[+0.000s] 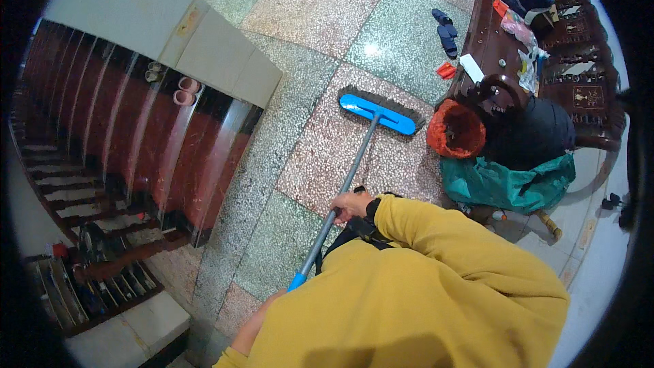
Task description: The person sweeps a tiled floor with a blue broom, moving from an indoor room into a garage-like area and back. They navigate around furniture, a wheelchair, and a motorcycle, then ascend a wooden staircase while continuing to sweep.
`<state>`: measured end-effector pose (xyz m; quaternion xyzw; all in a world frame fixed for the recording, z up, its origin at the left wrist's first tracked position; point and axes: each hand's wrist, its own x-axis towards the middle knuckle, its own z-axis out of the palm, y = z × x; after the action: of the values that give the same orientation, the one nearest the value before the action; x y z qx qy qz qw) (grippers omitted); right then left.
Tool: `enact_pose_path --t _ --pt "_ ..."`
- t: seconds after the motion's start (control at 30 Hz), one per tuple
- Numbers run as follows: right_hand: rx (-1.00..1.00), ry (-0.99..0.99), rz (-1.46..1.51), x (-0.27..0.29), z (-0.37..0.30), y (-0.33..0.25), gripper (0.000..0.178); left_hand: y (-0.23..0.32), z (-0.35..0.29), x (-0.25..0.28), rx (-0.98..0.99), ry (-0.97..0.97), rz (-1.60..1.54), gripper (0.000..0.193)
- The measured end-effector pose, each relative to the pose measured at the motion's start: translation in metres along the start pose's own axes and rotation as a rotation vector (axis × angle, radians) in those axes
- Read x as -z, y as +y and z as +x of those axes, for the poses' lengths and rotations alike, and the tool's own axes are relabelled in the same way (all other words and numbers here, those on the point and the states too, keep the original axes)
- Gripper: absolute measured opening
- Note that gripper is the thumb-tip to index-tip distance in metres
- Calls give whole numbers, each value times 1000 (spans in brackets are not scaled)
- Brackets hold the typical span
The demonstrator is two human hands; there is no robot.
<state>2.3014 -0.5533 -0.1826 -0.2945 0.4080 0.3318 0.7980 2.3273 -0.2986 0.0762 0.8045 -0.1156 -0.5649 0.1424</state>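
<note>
A broom (359, 161) with a grey pole, blue head and dark bristles slants across the speckled floor tiles, its bristles on the floor ahead of me. My right hand (351, 206) is closed around the middle of the pole, with a dark band on its wrist. Below, the pole has a blue section that passes behind my yellow sweater. My left hand (275, 298) lies by that blue section; the sweater hides its fingers. Just right of the broom head stands a basket with an orange-red liner (451, 138).
Dark red stairs (153, 140) with pink slippers (185, 91) rise on the left behind a pale block (225, 61). At right are a cluttered wooden bench (492, 27), a green bag (504, 184), dark slippers (446, 33) and an orange-red scrap (445, 70) on the floor.
</note>
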Motion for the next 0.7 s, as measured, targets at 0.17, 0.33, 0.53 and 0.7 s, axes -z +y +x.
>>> enact_pose_path --t 0.17,0.33,0.53,0.7 --pt "40 216 -29 36 2 -51 15 47 50 9 5 4 -51 19" --pt "255 393 165 98 8 -145 11 144 116 34 -6 -80 -169 17" --pt "509 381 259 196 -37 -296 32 323 231 63 -58 -251 -394 22" --pt "834 348 234 268 -101 -396 47 491 364 69 -127 -201 -398 17"
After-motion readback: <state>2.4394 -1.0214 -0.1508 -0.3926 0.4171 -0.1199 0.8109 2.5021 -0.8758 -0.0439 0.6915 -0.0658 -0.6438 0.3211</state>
